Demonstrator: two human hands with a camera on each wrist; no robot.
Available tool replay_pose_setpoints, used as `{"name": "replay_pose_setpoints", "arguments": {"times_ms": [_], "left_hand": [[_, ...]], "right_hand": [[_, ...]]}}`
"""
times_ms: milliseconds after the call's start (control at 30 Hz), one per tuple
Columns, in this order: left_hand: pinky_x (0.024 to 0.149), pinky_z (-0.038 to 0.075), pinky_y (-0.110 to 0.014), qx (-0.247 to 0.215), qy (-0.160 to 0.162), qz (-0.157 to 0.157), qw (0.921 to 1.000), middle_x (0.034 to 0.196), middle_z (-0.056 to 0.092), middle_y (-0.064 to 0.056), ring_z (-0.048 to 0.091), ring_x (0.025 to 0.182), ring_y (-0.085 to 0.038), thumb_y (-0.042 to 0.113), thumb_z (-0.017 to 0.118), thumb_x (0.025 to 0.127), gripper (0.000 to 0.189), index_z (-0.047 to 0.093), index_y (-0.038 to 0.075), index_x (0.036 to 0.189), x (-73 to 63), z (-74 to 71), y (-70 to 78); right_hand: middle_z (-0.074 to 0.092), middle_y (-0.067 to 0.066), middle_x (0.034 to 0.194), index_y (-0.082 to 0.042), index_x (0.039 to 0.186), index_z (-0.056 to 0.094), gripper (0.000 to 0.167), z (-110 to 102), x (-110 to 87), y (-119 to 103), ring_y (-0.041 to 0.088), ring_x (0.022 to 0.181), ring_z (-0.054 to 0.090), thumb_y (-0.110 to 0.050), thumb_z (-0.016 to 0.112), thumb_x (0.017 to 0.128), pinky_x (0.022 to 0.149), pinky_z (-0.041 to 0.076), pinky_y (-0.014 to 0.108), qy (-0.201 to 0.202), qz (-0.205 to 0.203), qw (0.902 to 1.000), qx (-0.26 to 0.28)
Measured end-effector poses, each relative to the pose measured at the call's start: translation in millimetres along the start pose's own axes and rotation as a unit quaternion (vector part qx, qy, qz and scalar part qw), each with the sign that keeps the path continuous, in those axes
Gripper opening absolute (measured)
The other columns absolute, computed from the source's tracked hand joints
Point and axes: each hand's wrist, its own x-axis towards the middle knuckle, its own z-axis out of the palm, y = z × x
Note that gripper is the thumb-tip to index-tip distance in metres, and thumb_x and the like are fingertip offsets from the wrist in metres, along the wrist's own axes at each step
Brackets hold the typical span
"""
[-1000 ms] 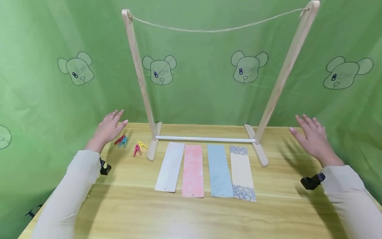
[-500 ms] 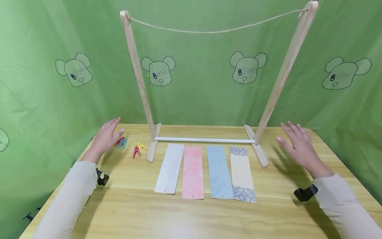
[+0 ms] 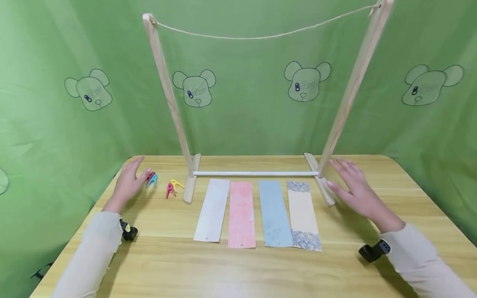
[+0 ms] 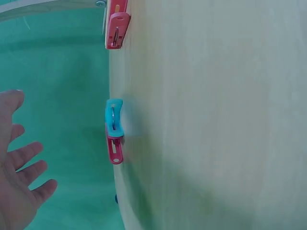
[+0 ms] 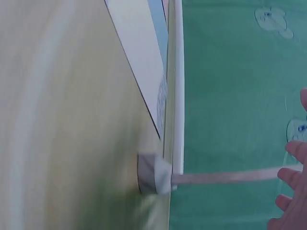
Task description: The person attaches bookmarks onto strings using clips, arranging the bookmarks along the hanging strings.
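Note:
My left hand (image 3: 128, 182) hovers at the left of the table, fingers spread and holding nothing. Right beside its thumb lie a blue clothespin (image 3: 152, 180) and a red clothespin (image 4: 115, 153), the red partly covered by the blue. A pink clothespin (image 3: 170, 190) and a yellow clothespin (image 3: 177, 183) lie a little further right. With fingers extended, my right hand (image 3: 355, 190) is over the table near the frame's right foot (image 3: 325, 186), holding nothing. Between the hands lie a white paper strip (image 3: 212, 210), a pink strip (image 3: 241, 215), a blue strip (image 3: 275, 213) and a lace-patterned cream strip (image 3: 303, 211).
Behind the strips stands a wooden frame, its left post (image 3: 165, 87) and right post (image 3: 357, 78) joined by a sagging string (image 3: 238, 38) above and a white rod (image 3: 257, 174) below. A green curtain (image 3: 253, 124) with bear-head drawings encloses the wooden table (image 3: 223, 273).
My right hand has moved left and down toward the frame's right foot. My left hand has lowered slightly toward the red and blue clothespins. The strips and clothespins stay put.

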Motion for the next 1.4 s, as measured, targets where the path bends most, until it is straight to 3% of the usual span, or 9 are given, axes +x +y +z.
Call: {"name": "replay_pose_setpoints", "arguments": {"times_ms": [500, 833, 1067, 1233, 1400], "left_hand": [[0.11, 0.013, -0.064, -0.053, -0.055, -0.097, 0.9923, 0.151, 0.014, -0.03, 0.015, 0.136, -0.051, 0.045, 0.04, 0.099, 0.075, 0.009, -0.001, 0.149, 3.7, 10.2, -14.7], [0.11, 0.012, -0.063, -0.124, -0.1, -0.191, 0.9686, 0.151, 0.007, -0.031, 0.01, 0.137, -0.051, 0.051, 0.047, 0.095, 0.088, 0.0, 0.0, 0.149, 3.3, 14.2, -21.1], [0.112, 0.021, -0.055, -0.184, -0.077, -0.21, 0.957, 0.148, 0.018, -0.033, 0.021, 0.136, -0.048, 0.035, 0.052, 0.097, 0.079, 0.006, -0.003, 0.148, 1.3, 17.6, -30.4], [0.112, 0.027, -0.049, -0.224, -0.041, -0.215, 0.9498, 0.145, 0.027, -0.034, 0.029, 0.134, -0.045, 0.026, 0.053, 0.097, 0.068, 0.019, -0.007, 0.145, 2.8, 22.5, -36.9], [0.111, 0.03, -0.046, -0.232, -0.027, -0.215, 0.9484, 0.142, 0.034, -0.033, 0.034, 0.131, -0.043, 0.022, 0.057, 0.095, 0.063, 0.028, -0.011, 0.141, 2.0, 25.8, -42.4]], "right_hand": [[0.021, 0.025, 0.151, -0.008, 0.148, 0.025, 0.071, 26, -14.1, -39, 0.052, 0.135, 0.015, -0.028, 0.062, 0.091, 0.097, 0.016, 0.077, -0.049, 0.027, 0.9981, 0.025], [0.022, 0.027, 0.15, -0.005, 0.147, 0.029, 0.071, 46, -25.4, -53, 0.055, 0.131, 0.02, -0.027, 0.064, 0.089, 0.093, 0.018, 0.079, -0.085, 0.039, 0.9938, 0.06], [0.026, 0.027, 0.148, -0.002, 0.145, 0.03, 0.069, 55, -30.6, -58, 0.052, 0.131, 0.025, -0.025, 0.064, 0.09, 0.094, 0.022, 0.077, -0.097, 0.065, 0.9867, 0.113], [0.021, 0.029, 0.149, -0.003, 0.146, 0.027, 0.072, 58, -33.2, -60, 0.054, 0.132, 0.021, -0.026, 0.065, 0.09, 0.097, 0.021, 0.075, -0.1, 0.122, 0.974, 0.162], [0.017, 0.032, 0.149, 0.0, 0.146, 0.024, 0.077, 64, -38.4, -60, 0.055, 0.132, 0.019, -0.029, 0.067, 0.088, 0.103, 0.021, 0.069, -0.096, 0.178, 0.9628, 0.179]]}}
